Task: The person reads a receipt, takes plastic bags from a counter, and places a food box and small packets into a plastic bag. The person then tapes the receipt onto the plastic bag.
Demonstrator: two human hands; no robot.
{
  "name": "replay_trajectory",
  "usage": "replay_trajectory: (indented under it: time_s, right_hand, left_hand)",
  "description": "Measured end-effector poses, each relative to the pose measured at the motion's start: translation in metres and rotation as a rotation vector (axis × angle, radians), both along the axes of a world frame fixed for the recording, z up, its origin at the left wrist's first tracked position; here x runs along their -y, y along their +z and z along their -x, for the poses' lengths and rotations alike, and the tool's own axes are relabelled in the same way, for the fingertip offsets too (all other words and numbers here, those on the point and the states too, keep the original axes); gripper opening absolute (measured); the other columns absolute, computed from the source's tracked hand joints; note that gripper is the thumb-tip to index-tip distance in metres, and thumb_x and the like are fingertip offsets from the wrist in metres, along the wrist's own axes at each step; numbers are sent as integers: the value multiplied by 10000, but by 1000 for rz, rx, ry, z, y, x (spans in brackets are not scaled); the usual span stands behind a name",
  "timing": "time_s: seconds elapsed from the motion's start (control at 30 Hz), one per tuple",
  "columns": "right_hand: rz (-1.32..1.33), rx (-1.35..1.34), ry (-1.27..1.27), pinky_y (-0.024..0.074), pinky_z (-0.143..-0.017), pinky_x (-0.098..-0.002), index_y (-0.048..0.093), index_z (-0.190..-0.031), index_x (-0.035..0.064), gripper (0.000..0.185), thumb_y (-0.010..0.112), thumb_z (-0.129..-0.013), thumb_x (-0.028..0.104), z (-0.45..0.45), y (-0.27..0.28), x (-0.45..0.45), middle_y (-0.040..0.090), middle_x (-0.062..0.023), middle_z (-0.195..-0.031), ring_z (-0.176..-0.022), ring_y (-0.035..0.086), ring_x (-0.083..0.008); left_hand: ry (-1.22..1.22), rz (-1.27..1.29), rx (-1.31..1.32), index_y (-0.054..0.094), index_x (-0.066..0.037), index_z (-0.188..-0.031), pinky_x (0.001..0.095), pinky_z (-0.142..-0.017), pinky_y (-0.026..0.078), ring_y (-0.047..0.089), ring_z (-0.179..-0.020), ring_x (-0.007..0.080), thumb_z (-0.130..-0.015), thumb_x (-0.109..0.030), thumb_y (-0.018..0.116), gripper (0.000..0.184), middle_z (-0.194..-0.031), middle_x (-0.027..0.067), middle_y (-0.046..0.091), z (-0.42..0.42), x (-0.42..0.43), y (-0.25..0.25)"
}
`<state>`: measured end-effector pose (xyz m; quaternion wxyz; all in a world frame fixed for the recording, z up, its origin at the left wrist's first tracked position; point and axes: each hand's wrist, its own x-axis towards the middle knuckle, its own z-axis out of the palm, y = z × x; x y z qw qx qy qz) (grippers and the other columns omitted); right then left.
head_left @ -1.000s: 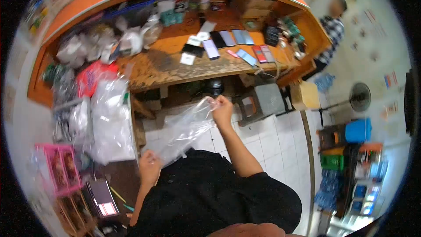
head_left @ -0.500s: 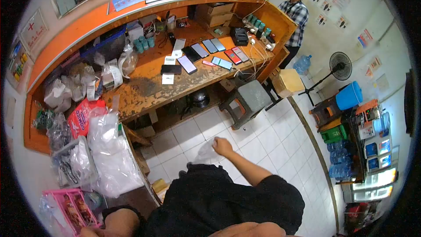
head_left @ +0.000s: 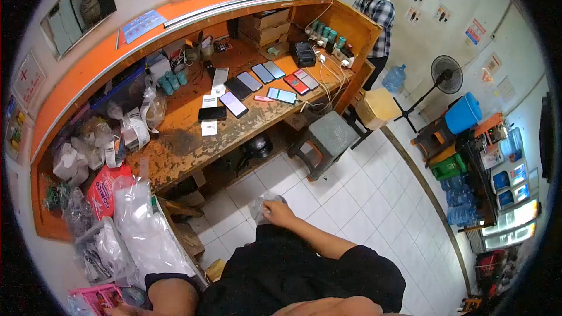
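My right hand [head_left: 278, 213] is closed on a clear plastic bag [head_left: 257, 206], held low over the white tiled floor in front of my black clothing. At the bottom left edge, my left hand [head_left: 121, 311] is at a pink plastic basket [head_left: 88, 297] with small reddish-brown packs inside. Its fingers are mostly cut off by the frame or hidden. Near that arm, a stack of clear plastic bags [head_left: 149, 234] lies beside a red bag with white lettering [head_left: 105, 190].
Several phones [head_left: 233, 105] lie on the worn wooden desk [head_left: 175, 155] beneath an orange counter. A grey stool [head_left: 331, 134] stands by the desk. Beyond it are a cardboard box [head_left: 377, 108], a standing fan [head_left: 446, 74] and a person in a checked shirt [head_left: 377, 14].
My right hand has moved left and slightly down, bringing the plastic bag along. My view has shifted, and the pink basket now sits lower, partly out of frame.
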<state>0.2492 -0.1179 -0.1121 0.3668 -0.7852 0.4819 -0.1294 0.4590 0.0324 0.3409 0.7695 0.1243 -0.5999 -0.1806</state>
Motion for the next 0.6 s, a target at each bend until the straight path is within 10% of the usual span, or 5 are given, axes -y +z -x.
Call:
replay_trajectory:
  time_s: [0.6]
  right_hand:
    - [120, 275, -186, 492, -699, -459, 600, -917, 11, 274, 754, -817, 215, 134, 102, 349, 650, -209, -851, -829, 643, -416]
  left_hand:
    - [-147, 25, -38, 610, -275, -902, 298, -791, 317, 501, -728, 20, -980, -133, 560, 170, -803, -147, 521, 154, 318, 9]
